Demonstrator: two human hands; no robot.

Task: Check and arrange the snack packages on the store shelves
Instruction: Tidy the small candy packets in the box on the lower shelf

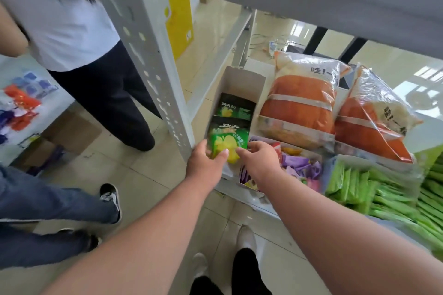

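1. Both hands hold the green snack packet at the shelf's front left corner; left hand pinches its lower edge, right hand its side.
2. It looks light, crinkly and slippery; take it by the edges.

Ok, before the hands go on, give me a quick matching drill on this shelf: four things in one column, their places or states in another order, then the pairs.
Things:
1. green and black snack pack
2. white carton
3. orange bags
4. light green packs

Places or states:
A. lying at the right end of the shelf
B. pinched between the left hand and the right hand
C. open-topped, beside the grey upright post
D. leaning at the back, right of the carton

Pairs: 1-B, 2-C, 3-D, 4-A
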